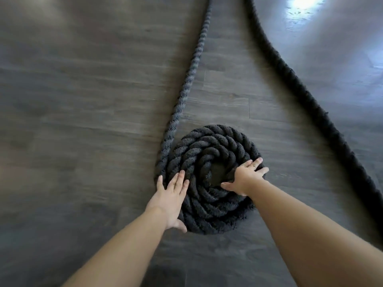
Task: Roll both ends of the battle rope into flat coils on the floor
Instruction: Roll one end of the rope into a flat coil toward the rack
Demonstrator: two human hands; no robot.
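A thick black twisted battle rope lies on a dark wood-look floor. One end is wound into a flat coil [211, 148] of several turns in the lower middle. My left hand [171, 200] presses flat with straight fingers on the coil's left edge. My right hand [245, 177] rests on the coil's right side, fingers spread over the outer turns and thumb toward the centre. A loose strand [191, 67] runs from the coil's left side up to the top edge. The rope's other strand [306, 98] curves uncoiled from the top down to the right edge.
Dark plank floor [83, 121] spreads to the left of the coil and between the two strands. A bright patch of reflected light [302, 3] sits at the top right.
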